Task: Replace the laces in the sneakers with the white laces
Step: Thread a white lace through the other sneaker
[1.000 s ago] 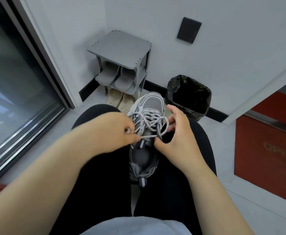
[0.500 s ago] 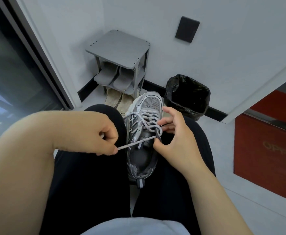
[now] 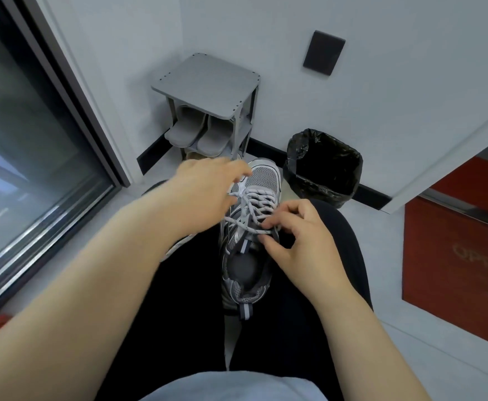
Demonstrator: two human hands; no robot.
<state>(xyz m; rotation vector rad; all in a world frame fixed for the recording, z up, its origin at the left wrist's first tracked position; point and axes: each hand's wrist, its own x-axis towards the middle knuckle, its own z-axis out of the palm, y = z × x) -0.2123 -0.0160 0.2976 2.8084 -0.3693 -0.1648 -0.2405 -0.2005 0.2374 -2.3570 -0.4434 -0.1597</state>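
Observation:
A grey mesh sneaker (image 3: 263,175) stands toe-away between my thighs, which are in black trousers. It is threaded with a speckled grey-white lace (image 3: 256,202). My left hand (image 3: 205,189) reaches over the sneaker's left side near the toe, its fingertips hooked on a lace crossing; this hand is blurred. My right hand (image 3: 297,235) rests at the tongue, with thumb and forefinger pinching the lace at the top eyelets. A pale strand or edge (image 3: 177,246) shows under my left forearm. No white laces are in view.
A small grey shoe rack (image 3: 205,82) with grey slippers (image 3: 189,131) stands against the wall ahead. A bin lined with a black bag (image 3: 324,166) sits right of it. A glass sliding door (image 3: 34,140) runs along the left and a red cabinet (image 3: 454,256) stands at the right.
My left hand pulled a lace end out to the left, then swung forward to the crossings near the toe. My right hand shifted its pinch slightly at the top eyelets.

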